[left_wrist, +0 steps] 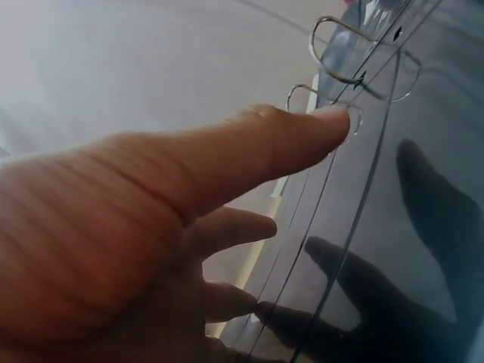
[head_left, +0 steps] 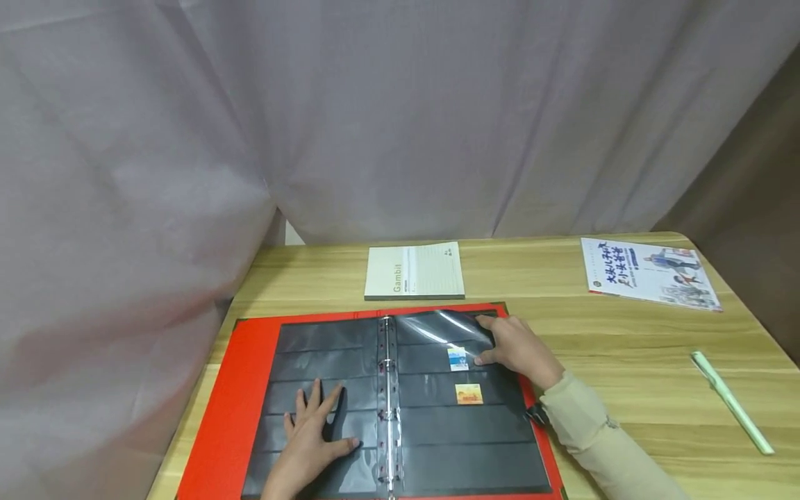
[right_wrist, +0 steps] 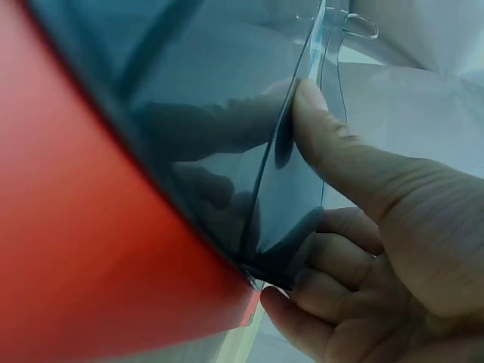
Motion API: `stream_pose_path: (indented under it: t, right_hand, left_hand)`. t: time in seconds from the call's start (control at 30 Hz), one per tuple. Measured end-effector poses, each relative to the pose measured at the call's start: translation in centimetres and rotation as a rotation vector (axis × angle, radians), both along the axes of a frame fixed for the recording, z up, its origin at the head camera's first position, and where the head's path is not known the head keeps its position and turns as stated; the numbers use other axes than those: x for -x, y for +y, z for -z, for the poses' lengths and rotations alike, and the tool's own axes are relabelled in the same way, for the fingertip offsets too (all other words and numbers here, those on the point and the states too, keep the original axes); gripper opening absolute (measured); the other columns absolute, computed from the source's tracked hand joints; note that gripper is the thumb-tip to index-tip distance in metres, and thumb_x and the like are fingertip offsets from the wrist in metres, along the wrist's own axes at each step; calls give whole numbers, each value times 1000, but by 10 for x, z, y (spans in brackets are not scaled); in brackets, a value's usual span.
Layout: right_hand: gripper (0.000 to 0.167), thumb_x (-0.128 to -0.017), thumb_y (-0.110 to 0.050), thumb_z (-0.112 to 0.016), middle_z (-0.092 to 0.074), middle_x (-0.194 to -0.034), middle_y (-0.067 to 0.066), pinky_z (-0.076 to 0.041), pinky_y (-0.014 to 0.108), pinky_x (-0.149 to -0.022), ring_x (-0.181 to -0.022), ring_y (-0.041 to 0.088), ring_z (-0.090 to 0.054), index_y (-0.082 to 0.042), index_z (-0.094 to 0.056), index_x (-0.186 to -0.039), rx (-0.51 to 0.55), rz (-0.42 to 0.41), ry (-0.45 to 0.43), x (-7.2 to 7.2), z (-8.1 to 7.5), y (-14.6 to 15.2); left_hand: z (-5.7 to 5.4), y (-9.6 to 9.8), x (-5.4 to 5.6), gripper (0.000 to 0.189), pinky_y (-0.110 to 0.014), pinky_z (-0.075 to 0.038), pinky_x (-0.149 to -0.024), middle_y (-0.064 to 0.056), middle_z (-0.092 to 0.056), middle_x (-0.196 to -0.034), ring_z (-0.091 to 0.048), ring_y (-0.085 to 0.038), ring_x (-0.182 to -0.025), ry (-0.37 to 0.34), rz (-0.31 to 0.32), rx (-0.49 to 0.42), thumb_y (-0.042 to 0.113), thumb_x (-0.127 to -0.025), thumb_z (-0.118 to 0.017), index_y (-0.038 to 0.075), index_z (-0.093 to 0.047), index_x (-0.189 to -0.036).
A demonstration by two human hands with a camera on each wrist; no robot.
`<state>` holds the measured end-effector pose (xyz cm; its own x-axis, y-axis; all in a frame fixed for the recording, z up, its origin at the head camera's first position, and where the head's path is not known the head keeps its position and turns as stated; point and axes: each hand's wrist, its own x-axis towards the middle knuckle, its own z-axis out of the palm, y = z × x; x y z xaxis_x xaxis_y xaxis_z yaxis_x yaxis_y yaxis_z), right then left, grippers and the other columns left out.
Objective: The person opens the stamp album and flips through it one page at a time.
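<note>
A red ring binder [head_left: 240, 389] lies spread out, with black pocket pages on both sides of its metal rings [head_left: 389, 389]. My left hand [head_left: 309, 437] is over the left page [head_left: 325, 337], its fingers straight and spread; in the left wrist view the thumb [left_wrist: 249, 147] points toward the rings. With my right hand [head_left: 517, 347] I pinch the upper outer corner of the right page [head_left: 469, 458], thumb on top and fingers at its edge. That corner bends and shines. A blue stamp [head_left: 458, 359] and an orange-yellow stamp [head_left: 469, 394] sit in this page's pockets.
Behind the binder lies a pale Gambit notebook [head_left: 414, 271]. At the back right is a white illustrated booklet [head_left: 650, 273], and a light green pen [head_left: 731, 403] lies nearer on the right. A grey curtain [head_left: 400, 125] hangs along the table's back edge.
</note>
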<state>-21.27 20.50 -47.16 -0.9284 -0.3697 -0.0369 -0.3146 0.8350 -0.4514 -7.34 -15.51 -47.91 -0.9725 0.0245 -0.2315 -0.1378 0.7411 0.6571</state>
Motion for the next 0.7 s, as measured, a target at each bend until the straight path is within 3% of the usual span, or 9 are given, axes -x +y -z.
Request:
stream_pose_path:
  t: [0.13, 0.33, 0.5, 0.7]
  right_hand:
    - [76, -68, -22, -94, -71, -107, 21, -54, 39, -69, -75, 18, -55, 13, -62, -127, -8, -42, 41, -3, -1, -3]
    - [57, -67, -13, -94, -72, -88, 14, -50, 37, -61, -67, 16, -55, 12, -70, -113, -10, -59, 99, -5, -7, -11]
    - [50, -68, -4, -91, -73, -97, 13, -53, 43, -70, -78, 22, -62, 5, -72, -113, 53, 28, 70, -12, -12, -14]
    - [65, -73, -6, -89, -70, -116, 22, -51, 42, -70, -84, 28, -60, 4, -64, -132, 140, 150, -29, -19, -23, -14]
  left_hand:
    - [-1, -1, -1, 90, -83, 5, -102, -34, -13, -161, 4, -61, -145, 1, 8, 8, 24, -71, -92, 9, -50, -149]
    - [-2, 0, -2, 86, -82, 6, -102, -34, -14, -161, 6, -60, -145, 2, 1, 1, 24, -72, -92, 7, -52, -147]
    - [-1, 1, -2, 85, -83, 5, -102, -35, -15, -161, 5, -61, -144, -9, 2, 9, 26, -73, -91, 6, -54, -146]
    - [0, 2, -1, 83, -83, 5, -101, -35, -15, -161, 5, -61, -144, 5, 1, 7, 27, -73, -91, 5, -55, -144]
